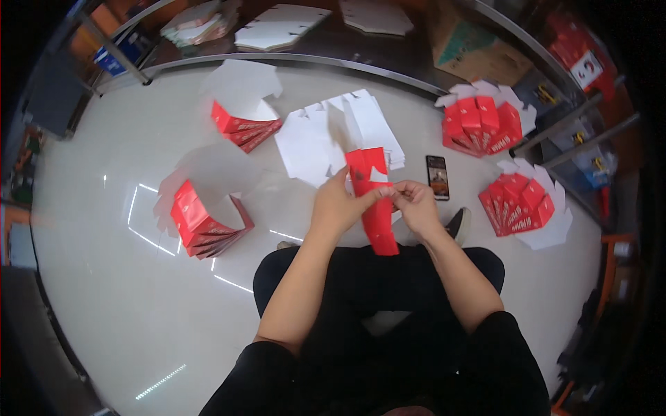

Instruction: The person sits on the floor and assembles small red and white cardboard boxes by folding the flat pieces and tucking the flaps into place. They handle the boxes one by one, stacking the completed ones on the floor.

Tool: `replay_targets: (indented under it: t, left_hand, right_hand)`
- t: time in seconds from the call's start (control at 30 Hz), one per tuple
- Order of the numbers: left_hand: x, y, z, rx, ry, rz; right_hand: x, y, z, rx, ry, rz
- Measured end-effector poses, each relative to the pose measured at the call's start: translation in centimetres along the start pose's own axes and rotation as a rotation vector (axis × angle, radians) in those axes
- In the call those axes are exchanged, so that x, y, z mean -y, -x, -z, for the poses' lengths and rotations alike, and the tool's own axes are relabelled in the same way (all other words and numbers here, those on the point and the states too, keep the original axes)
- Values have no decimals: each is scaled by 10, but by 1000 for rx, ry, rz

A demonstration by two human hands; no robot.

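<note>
A red cardboard carton (379,225), partly folded and white on its inner side, is held above the floor in front of my knees. My left hand (338,204) grips its left side, the thumb lying across the red face. At the right edge, the fingers of my right hand (416,203) pinch a part of the carton; the fingertips hide the exact fold. Just beyond my hands, a pile of flat white carton blanks (378,128) lies spread on the floor.
Nested red cartons stand in stacks at the far left (243,132), near left (201,220), far right (479,125) and near right (517,204). A phone (437,177) lies right of the blanks. Behind runs a metal-edged shelf (326,64) with white sheets (281,26) and a brown box (482,52).
</note>
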State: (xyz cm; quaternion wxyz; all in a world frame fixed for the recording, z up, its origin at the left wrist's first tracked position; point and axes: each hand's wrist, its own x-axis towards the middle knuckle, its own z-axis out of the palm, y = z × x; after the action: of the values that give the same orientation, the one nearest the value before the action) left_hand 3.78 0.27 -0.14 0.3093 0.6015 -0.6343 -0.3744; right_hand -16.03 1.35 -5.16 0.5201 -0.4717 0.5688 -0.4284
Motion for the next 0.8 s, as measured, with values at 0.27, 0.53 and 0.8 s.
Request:
replay_targets:
  t: [0.27, 0.53, 0.8]
  left_hand:
    - [14, -15, -20, 96, 432, 203]
    - [28, -33, -23, -318, -163, -276]
    - [8, -11, -52, -49, 335, -68]
  right_hand:
    - [-6, -8, -3, -145, -129, 103]
    - [32, -18, 30, -214, -436, 281]
    - [23, -15, 12, 52, -378, 147]
